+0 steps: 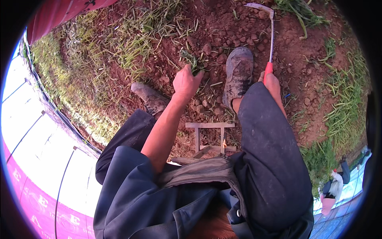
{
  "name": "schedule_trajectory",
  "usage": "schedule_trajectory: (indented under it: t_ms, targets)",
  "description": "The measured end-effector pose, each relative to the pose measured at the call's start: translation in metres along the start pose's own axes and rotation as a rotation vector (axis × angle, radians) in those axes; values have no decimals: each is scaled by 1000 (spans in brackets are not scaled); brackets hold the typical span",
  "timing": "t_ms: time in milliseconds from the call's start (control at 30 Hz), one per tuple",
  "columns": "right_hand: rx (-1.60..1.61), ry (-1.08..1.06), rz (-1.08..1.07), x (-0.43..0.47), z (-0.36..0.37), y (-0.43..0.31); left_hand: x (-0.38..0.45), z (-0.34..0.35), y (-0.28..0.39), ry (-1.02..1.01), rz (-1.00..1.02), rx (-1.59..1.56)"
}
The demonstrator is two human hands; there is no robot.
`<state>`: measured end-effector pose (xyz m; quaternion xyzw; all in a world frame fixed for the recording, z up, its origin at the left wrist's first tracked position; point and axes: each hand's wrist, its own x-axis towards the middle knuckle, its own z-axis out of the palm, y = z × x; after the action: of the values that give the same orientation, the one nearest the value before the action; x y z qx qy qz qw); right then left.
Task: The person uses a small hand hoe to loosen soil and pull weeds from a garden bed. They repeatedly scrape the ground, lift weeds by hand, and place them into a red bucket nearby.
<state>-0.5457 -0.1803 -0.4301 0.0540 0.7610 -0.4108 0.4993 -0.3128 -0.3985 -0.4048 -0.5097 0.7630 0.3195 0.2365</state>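
Observation:
My right hand is wrapped around the red handle of a sickle, beside my right knee. The sickle's thin metal shaft points away from me, and its curved blade bends left at the far end over bare soil. Out in front, between my two shoes, my left hand grips a small green leafy plant close to the ground. The fingertips are partly hidden by the hand and leaves. Cut stems lie in a thick strip ahead and to the left.
Mud-caked shoes stand on reddish clods. A low wooden stool frame is beneath me. More cut stems and standing plants are at right, where another person is bent over. White-and-pink sheeting borders the left.

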Motion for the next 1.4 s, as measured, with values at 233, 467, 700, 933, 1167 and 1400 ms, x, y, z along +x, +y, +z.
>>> schedule_trajectory:
  t_ms: [233,467,700,933,1167,1400]
  targets:
    - [-141,-12,-101,-3,-3,0,10,-19,0,33,240,-279]
    - [-170,1,-141,-3,1,-6,54,-14,80,110,606,-62]
    - [145,-68,90,-11,-7,-22,76,10,108,85,661,238]
    - [202,-9,66,-18,-11,-21,82,-18,107,16,559,-460]
    - [196,20,99,-27,-18,-29,118,-2,188,-32,813,205]
    - [207,46,51,-28,-13,-17,119,-25,166,-126,715,-387]
